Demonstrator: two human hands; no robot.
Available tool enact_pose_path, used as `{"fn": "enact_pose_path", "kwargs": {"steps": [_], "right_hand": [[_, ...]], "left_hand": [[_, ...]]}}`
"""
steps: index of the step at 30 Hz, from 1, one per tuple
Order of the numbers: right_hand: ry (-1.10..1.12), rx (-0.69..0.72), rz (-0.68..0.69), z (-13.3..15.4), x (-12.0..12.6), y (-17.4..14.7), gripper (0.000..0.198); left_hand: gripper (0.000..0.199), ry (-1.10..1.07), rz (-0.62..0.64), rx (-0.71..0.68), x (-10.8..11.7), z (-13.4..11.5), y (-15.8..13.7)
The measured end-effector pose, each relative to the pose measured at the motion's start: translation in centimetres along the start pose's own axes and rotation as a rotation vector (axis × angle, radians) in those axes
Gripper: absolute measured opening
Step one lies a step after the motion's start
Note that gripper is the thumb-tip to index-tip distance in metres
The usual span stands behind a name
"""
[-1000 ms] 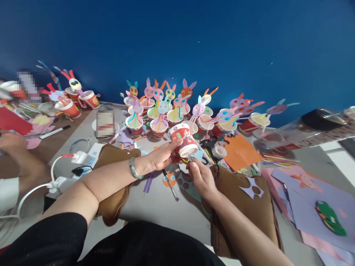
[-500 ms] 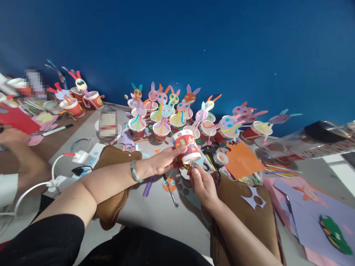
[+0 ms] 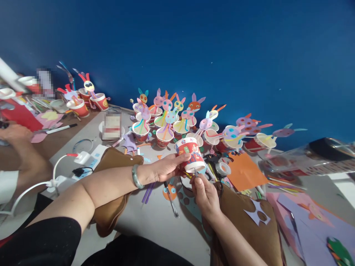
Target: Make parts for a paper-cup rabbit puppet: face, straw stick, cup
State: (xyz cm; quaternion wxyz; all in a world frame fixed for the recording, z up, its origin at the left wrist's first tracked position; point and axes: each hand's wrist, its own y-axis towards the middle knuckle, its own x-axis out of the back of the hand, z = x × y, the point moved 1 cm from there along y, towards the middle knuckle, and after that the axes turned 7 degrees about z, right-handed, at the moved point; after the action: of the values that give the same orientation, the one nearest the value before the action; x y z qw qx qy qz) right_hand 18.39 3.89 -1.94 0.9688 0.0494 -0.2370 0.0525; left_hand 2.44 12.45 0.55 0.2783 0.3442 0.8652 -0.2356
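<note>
My left hand [image 3: 170, 167] is wrapped round a red printed paper cup [image 3: 191, 152], which it holds tilted above the table with a white end towards me. In my right hand [image 3: 206, 197], thumb and fingers pinch a small thin metal tool [image 3: 196, 172]. The tool's tip meets the white end of the cup; its exact kind is too small to tell. Below the hands lie a pen [image 3: 171, 201] and an orange paper face [image 3: 168, 192] with blue eyes. Behind the cup stand several paper cups [image 3: 164, 137] with rabbit-like paper heads on coloured straws.
Brown cushions [image 3: 249, 229] lie on both sides of me. Orange paper [image 3: 246, 171], a tape roll [image 3: 222, 169] and a clear bottle [image 3: 294, 160] are to the right. At left are a power strip [image 3: 93, 160] with white cables and another person's hand [image 3: 16, 133].
The whole view has shifted, so most things sit slightly lower and to the right. Both hands keep the cup and the tool together in much the same pose.
</note>
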Motion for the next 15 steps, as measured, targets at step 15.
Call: {"fn": "enact_pose_path", "kwargs": {"steps": [15], "right_hand": [[0.047, -0.008, 0.024, -0.43, -0.10, -0.29, 0.057]], "left_hand": [[0.074, 0.023, 0.005, 0.028, -0.02, -0.06, -0.18]]}}
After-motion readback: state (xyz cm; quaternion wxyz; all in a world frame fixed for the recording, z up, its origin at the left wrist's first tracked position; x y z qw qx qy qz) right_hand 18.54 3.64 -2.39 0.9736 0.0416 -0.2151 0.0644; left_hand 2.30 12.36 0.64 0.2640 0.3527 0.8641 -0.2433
